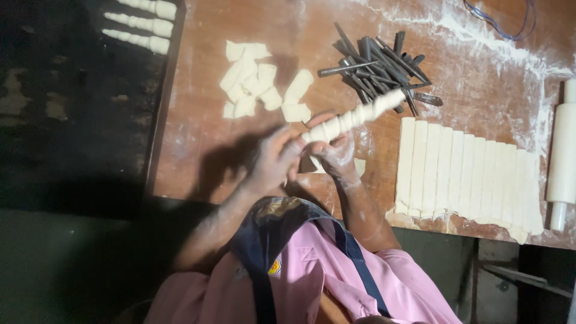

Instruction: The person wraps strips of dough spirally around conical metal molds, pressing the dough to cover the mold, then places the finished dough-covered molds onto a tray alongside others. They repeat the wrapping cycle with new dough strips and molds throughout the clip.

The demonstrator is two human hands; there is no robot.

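Observation:
Both my hands hold a metal cone wrapped in a spiral of pale dough [360,114], its tip pointing up and to the right. My left hand [273,159] pinches the wide near end of the dough-wrapped cone. My right hand [336,157], dusted with flour, grips it from below just beside the left. They hover above a floured wooden table [198,138]. A small scrap of dough [359,167] lies on the table under my right hand.
A pile of dark metal cones [378,66] lies beyond my hands. Several cut dough pieces [258,81] sit to its left. A dough sheet cut into strips [468,174] lies at right, beside a white rolling pin [564,156]. Wrapped cones [144,24] rest at far left.

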